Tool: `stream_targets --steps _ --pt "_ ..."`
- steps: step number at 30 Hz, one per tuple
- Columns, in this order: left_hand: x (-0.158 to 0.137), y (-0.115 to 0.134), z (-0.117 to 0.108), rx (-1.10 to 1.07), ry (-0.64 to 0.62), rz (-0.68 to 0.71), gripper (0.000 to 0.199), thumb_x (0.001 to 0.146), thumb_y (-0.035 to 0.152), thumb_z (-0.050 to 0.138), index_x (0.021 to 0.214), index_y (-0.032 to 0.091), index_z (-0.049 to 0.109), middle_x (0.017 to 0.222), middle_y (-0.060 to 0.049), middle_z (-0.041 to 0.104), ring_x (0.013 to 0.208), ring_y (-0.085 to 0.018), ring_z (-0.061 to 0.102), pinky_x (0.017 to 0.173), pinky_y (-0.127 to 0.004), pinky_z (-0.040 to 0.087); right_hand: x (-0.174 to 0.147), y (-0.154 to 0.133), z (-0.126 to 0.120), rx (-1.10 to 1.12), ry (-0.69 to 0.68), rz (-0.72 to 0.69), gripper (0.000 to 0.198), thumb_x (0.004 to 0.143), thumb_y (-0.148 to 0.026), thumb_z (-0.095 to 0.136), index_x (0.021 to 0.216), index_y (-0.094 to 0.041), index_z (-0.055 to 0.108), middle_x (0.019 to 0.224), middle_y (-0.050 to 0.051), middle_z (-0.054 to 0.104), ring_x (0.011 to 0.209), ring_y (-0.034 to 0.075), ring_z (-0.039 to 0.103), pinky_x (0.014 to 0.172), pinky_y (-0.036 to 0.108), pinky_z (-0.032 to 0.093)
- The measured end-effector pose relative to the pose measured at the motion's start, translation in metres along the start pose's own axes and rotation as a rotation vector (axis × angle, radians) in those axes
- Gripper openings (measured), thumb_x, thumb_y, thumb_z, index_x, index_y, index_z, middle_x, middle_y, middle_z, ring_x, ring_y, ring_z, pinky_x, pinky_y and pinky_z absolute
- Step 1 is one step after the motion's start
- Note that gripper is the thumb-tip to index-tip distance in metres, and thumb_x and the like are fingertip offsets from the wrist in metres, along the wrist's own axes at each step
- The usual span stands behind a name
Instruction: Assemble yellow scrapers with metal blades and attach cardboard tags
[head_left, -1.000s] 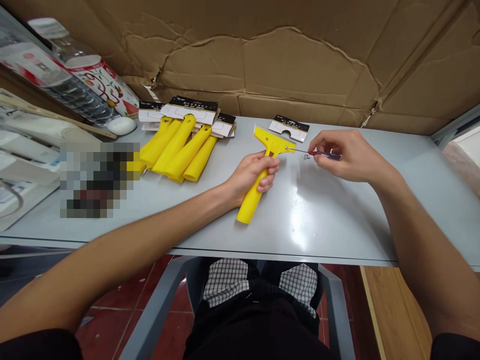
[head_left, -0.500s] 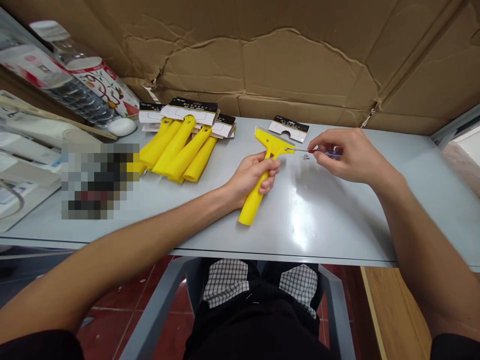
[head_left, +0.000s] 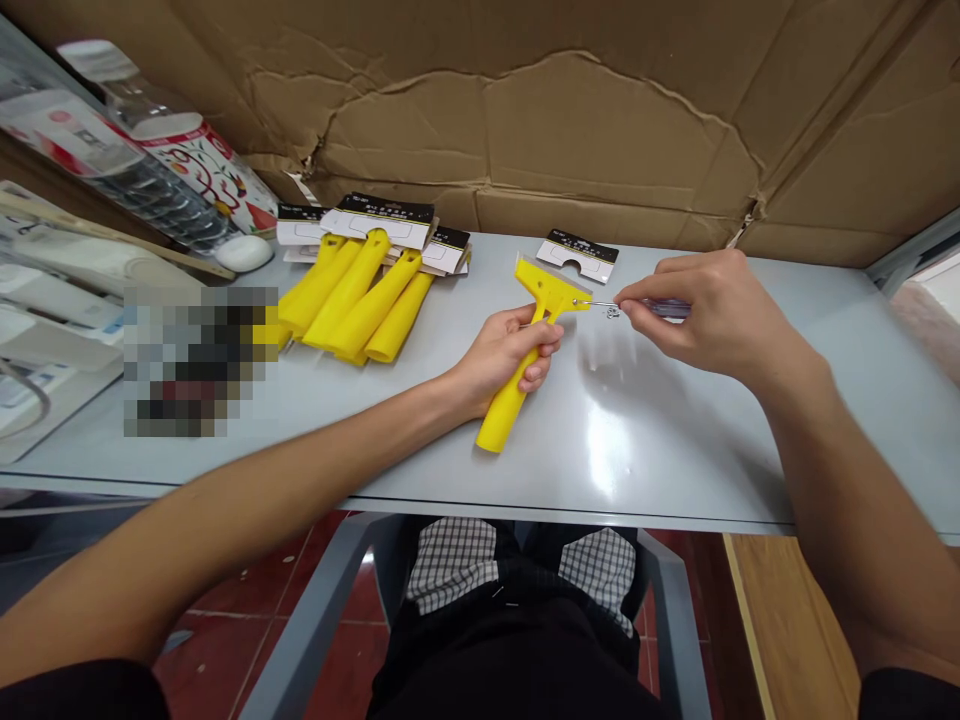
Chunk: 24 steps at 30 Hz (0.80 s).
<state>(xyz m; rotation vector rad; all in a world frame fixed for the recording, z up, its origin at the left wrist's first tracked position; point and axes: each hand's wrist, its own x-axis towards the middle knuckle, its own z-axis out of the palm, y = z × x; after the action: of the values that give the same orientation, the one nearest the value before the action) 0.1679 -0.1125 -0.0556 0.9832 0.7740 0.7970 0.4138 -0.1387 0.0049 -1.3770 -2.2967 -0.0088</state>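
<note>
My left hand [head_left: 517,355] is wrapped round the handle of a yellow scraper [head_left: 504,410], whose wide head points away from me with a thin blade along its edge. In my right hand [head_left: 705,310] is a screwdriver [head_left: 666,308] with a see-through handle, pinched between thumb and fingers. Its metal tip meets a screw hole on the right side of the scraper's head. A few small screws [head_left: 613,312] lie on the table just below the shaft. Behind the scraper rests a white and black header card [head_left: 576,257].
Several yellow scrapers [head_left: 352,300] with header cards are piled at left. Beyond them stand a water bottle [head_left: 150,190], a red and white carton [head_left: 206,165] and a white rounded object [head_left: 244,254]. Cardboard [head_left: 562,150] walls the back of the grey table [head_left: 420,450]. One patch is pixelated.
The scraper's head has shifted slightly right and tilted a little. My right hand has turned a little round the screwdriver, its tip still at the same screw hole.
</note>
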Motion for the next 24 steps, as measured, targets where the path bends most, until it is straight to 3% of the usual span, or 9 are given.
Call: stream_targets --steps 3,6,9,13,16,20,24 --pt "0.0 -0.001 0.0 0.01 0.005 -0.008 0.029 0.077 0.018 0.082 0.08 0.019 0.054 0.069 0.007 0.055 0.04 -0.001 0.042 0.035 -0.015 0.033 -0.001 -0.006 -0.003 0.005 -0.014 0.023 0.013 0.092 -0.023 0.067 0.099 -0.026 0.078 0.083 0.004 0.076 0.076 0.025 0.069 0.071 0.041 0.049" --pt "0.0 -0.001 0.0 -0.001 0.018 -0.004 0.029 0.077 0.019 0.082 0.08 0.019 0.054 0.069 0.008 0.054 0.04 -0.001 0.042 0.035 -0.015 0.032 -0.003 -0.009 -0.005 0.027 -0.007 0.02 0.026 0.085 -0.017 0.069 0.109 -0.028 0.072 0.088 0.005 0.074 0.077 0.026 0.066 0.07 0.043 0.052" --pt "0.001 0.0 -0.001 -0.007 0.021 -0.004 0.028 0.079 0.02 0.081 0.08 0.019 0.053 0.069 0.007 0.054 0.04 -0.001 0.041 0.035 -0.015 0.033 -0.003 -0.006 -0.001 0.072 0.036 -0.001 0.026 0.082 -0.013 0.071 0.102 -0.03 0.07 0.092 0.005 0.073 0.076 0.024 0.064 0.066 0.042 0.053" --pt "0.003 0.001 -0.002 -0.031 0.03 -0.021 0.028 0.08 0.02 0.08 0.08 0.02 0.052 0.068 0.008 0.054 0.04 -0.001 0.039 0.034 -0.014 0.032 -0.001 -0.001 0.008 0.181 0.184 -0.13 0.016 0.086 -0.011 0.067 0.084 -0.027 0.072 0.102 0.005 0.072 0.074 0.019 0.066 0.058 0.037 0.054" --pt "0.004 0.0 -0.003 -0.065 0.026 -0.025 0.027 0.079 0.019 0.079 0.08 0.019 0.052 0.067 0.008 0.053 0.039 -0.001 0.038 0.034 -0.013 0.031 0.001 -0.003 0.01 0.213 0.317 -0.218 0.014 0.091 -0.015 0.07 0.09 -0.027 0.078 0.098 0.004 0.075 0.072 0.018 0.069 0.059 0.036 0.058" --pt "0.005 -0.001 -0.005 -0.078 -0.01 -0.022 0.026 0.081 0.018 0.078 0.08 0.019 0.052 0.067 0.008 0.054 0.039 -0.001 0.038 0.033 -0.013 0.031 -0.001 -0.008 0.009 0.208 0.302 -0.07 0.018 0.097 -0.032 0.078 0.115 -0.034 0.076 0.103 0.003 0.081 0.089 0.026 0.078 0.077 0.045 0.067" --pt "0.005 -0.003 -0.005 -0.067 -0.027 -0.024 0.027 0.082 0.019 0.078 0.08 0.02 0.051 0.067 0.008 0.054 0.039 -0.001 0.039 0.034 -0.013 0.032 -0.003 -0.009 0.012 0.115 0.272 0.04 0.03 0.099 -0.047 0.074 0.125 -0.034 0.07 0.103 0.006 0.079 0.095 0.033 0.079 0.079 0.049 0.066"
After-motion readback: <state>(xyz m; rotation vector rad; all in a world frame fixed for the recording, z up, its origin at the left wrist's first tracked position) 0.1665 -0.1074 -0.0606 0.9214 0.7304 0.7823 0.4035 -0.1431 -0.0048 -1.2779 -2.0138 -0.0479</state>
